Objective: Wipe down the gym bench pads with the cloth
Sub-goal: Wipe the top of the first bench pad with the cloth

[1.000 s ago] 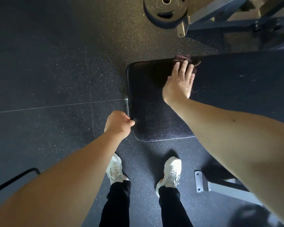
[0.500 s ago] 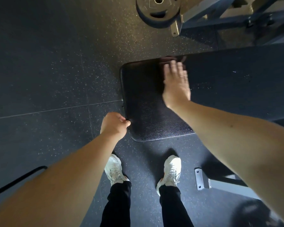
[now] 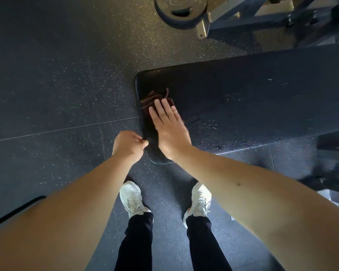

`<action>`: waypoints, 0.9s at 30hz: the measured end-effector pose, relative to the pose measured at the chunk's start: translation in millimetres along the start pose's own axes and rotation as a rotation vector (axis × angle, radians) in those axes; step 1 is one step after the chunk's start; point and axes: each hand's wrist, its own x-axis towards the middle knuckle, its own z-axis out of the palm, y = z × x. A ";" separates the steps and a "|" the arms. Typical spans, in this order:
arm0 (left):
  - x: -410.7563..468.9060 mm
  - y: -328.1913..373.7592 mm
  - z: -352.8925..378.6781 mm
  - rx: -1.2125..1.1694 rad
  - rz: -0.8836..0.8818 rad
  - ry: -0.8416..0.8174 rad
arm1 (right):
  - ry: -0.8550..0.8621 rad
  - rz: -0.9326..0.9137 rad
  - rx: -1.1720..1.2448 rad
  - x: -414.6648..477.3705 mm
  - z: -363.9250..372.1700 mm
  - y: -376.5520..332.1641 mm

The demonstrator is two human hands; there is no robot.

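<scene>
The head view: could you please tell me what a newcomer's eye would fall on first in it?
The right hand lies flat at the centre, pressing a dark reddish cloth onto the black bench pad near its end. Just beside it the left hand grips the pad's near corner, and a weight plate lies on the speckled floor at the top edge.

Dark rubber floor (image 3: 47, 75), flecked with pale specks, spreads out to the left of the left hand (image 3: 128, 146) and beyond both hands. A thin seam (image 3: 57, 131) runs leftward from near the left hand. Well beyond the right hand (image 3: 170, 132), a round weight plate (image 3: 180, 12) sits in a patch of warm light. Just to its right stands a blue-grey metal frame (image 3: 262, 18) with a pale foot plate (image 3: 202, 29). A black strap (image 3: 18, 210) curves along the floor, left of the left hand and nearer the person.
</scene>
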 end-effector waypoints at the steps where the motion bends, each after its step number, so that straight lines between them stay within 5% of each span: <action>1: -0.4 0.5 0.0 -0.002 0.003 0.005 | 0.020 0.011 -0.002 -1.5 -3.1 15.0; 6: -0.4 1.7 0.9 -0.013 -0.013 -0.002 | 0.080 0.462 0.024 -41.3 -10.0 98.9; 10: 0.4 0.8 -0.8 -0.010 0.012 -0.004 | 0.080 0.621 0.027 -41.9 -2.2 69.5; 16: -3.4 1.5 -0.2 0.006 0.030 0.021 | -0.062 0.233 0.042 -45.2 18.2 -33.2; 21: -8.5 -1.1 3.1 -0.005 0.033 0.051 | -0.018 0.038 0.049 -61.0 24.8 2.7; 27: -11.6 0.0 7.5 0.029 0.039 0.068 | 0.084 0.438 0.083 -95.8 16.0 78.7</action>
